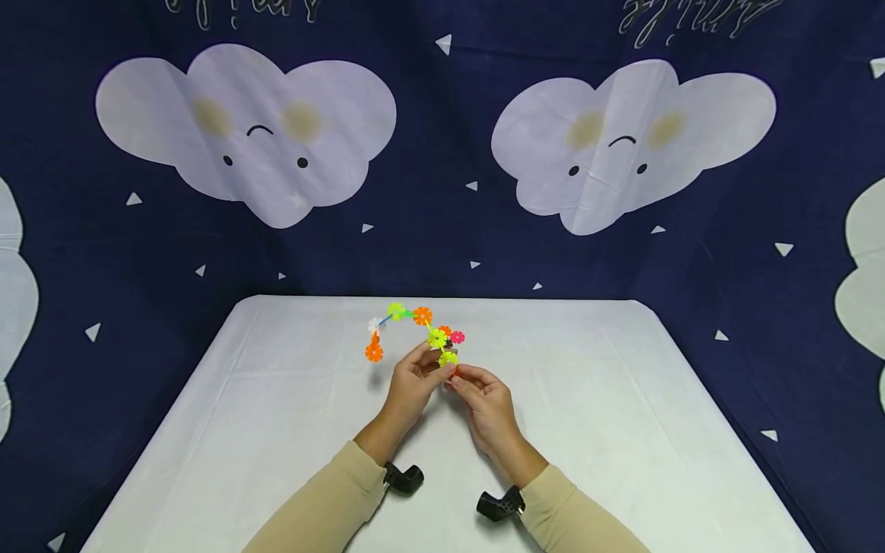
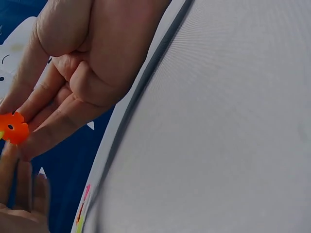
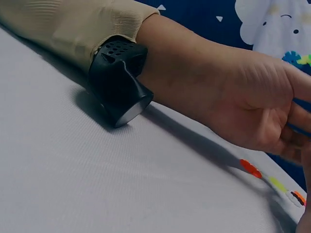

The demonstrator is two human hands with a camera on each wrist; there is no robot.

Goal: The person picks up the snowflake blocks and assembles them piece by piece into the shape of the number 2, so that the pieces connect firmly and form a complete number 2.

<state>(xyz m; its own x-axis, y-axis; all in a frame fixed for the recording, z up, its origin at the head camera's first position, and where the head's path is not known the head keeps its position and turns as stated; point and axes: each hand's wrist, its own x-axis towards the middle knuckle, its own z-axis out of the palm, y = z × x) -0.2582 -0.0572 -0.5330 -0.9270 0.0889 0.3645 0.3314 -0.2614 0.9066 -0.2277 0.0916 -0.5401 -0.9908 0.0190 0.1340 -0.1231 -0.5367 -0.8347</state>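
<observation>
A chain of notched plastic snowflake discs [image 1: 422, 316] in orange, yellow-green, white, blue and green curves up and left above the table. My left hand [image 1: 413, 382] holds the chain's near end, its thumb by a yellow-green disc [image 1: 448, 359]. Close against it, my right hand [image 1: 489, 407] pinches at the same end, where a bit of orange shows between the fingertips. An orange disc [image 2: 14, 129] appears at the left fingers in the left wrist view, the right hand [image 2: 22, 213] just below. Fingertips of the right hand [image 3: 257, 104] are cut off in the right wrist view.
The white table [image 1: 276, 430] spreads around both hands. A pink disc [image 1: 458, 337] and darker pieces show behind the chain. Each wrist wears a black camera [image 1: 499, 505]. A dark blue cloth with white clouds [image 1: 249, 130] hangs behind the table.
</observation>
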